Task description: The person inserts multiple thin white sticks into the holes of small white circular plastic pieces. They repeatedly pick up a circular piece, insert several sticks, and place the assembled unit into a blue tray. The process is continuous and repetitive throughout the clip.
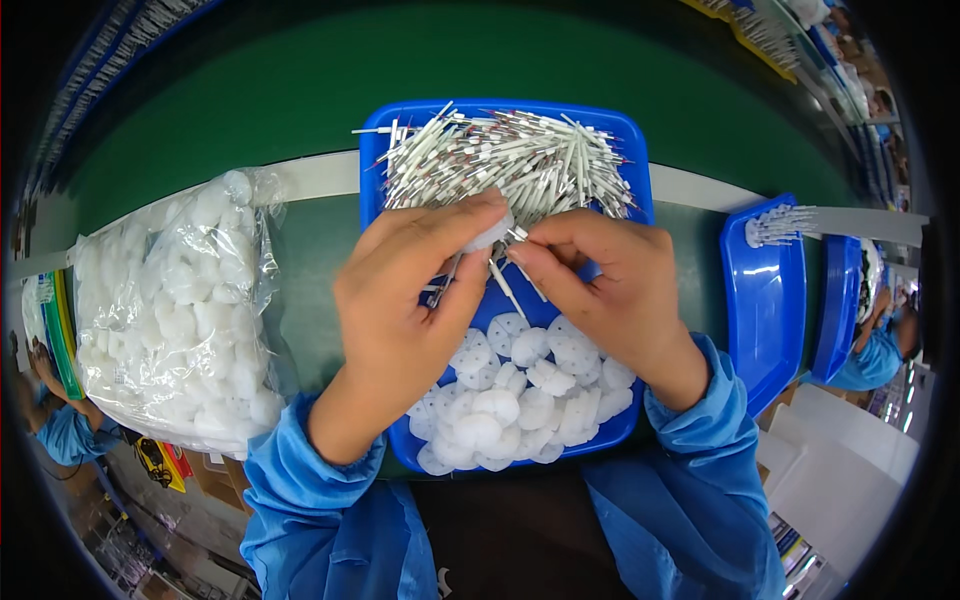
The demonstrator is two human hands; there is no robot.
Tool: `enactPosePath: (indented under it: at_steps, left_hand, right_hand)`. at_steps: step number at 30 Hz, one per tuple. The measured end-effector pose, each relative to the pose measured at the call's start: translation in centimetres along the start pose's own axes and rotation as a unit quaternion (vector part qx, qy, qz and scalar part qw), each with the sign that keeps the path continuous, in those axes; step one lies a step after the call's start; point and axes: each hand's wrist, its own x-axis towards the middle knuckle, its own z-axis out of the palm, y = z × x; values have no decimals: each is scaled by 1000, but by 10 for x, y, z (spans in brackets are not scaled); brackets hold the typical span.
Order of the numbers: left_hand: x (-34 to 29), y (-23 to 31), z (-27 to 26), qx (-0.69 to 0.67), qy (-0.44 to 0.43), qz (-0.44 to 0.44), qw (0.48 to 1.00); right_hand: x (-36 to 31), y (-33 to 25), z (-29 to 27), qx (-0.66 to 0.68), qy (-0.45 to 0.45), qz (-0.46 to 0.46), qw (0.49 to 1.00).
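Head camera, looking down: a worker's left hand (405, 300) pinches one white disc (490, 235) between thumb and forefinger, fingers closed on it, while the right hand (600, 285) closes its fingertips on a thin white rod (508, 290) whose upper end meets the disc right at the pinch. Both hands hover over a blue tray (625, 130). Beyond the grip lies a dense heap of rods (510, 160) with reddish-brown tips, apparently not yet used; nearer the worker than the grip, a pile of round, perforated white pieces (520, 400) fills the tray's near end. Judging by that large heap, much work seems left. Left of the grip sits a clear bag of white pieces (185, 310), sealed or open cannot be told. Right of the grip, a second blue tray (765, 290) holds a few more rods.
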Motion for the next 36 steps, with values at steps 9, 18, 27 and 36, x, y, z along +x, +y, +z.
enactPosePath:
  at_steps: [9,18,27,36]
  left_hand:
    - [-8,14,0,95,-2,1,995]
    - [-12,19,1,88,-9,-17,996]
    - [0,6,-8,-94,-33,-80,992]
    - [4,4,-6,53,-23,106,993]
  right_hand:
    - [6,2,0,-147,55,-164,974]
    - [8,3,-4,-131,32,-192,972]
    - [8,10,-9,-34,29,-135,990]
    - [5,5,-12,245,-64,21,967]
